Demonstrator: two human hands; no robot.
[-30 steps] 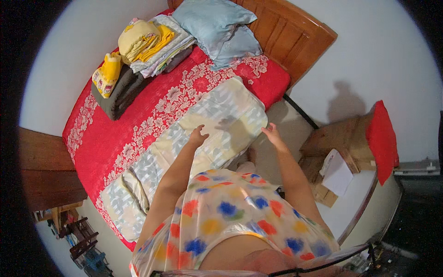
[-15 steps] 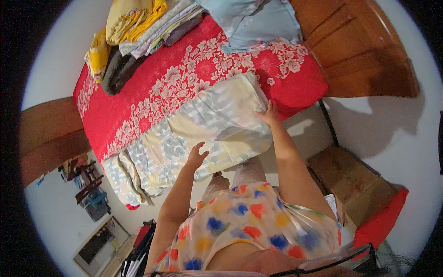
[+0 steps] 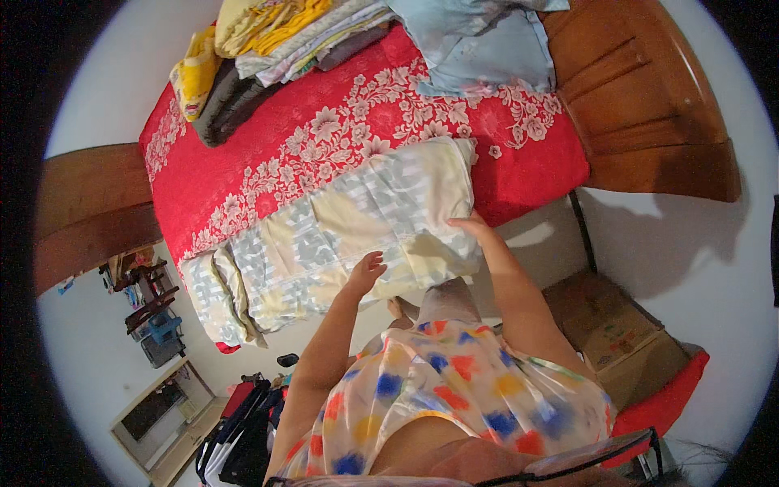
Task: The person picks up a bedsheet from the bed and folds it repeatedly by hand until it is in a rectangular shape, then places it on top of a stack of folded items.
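Note:
A long folded bedsheet or quilt cover [image 3: 341,227], pale yellow with grey-green leaf and stripe patterns, lies across the near side of the bed. Over its near part hovers my left hand [image 3: 367,272], fingers loosely bent and apart, with nothing visible in it. At the right end of the folded cloth, my right hand [image 3: 469,222] touches the edge. Its thumb lies on top, while the other fingers are partly hidden. Toward the left end, the cloth has a rolled, bunched fold [image 3: 231,294].
The bed has a red floral cover [image 3: 276,178]. Folded bedding [image 3: 316,40] is stacked at the back, beside light blue cloth [image 3: 487,57]. A wooden headboard [image 3: 649,105] is at right, above a cardboard box [image 3: 617,341]. Bags [image 3: 243,430] stand at lower left.
My right hand has gone from spread fingers at the cloth's right end to a lower, closer touch on its edge. The left hand has shifted slightly right. The whole view has shifted.

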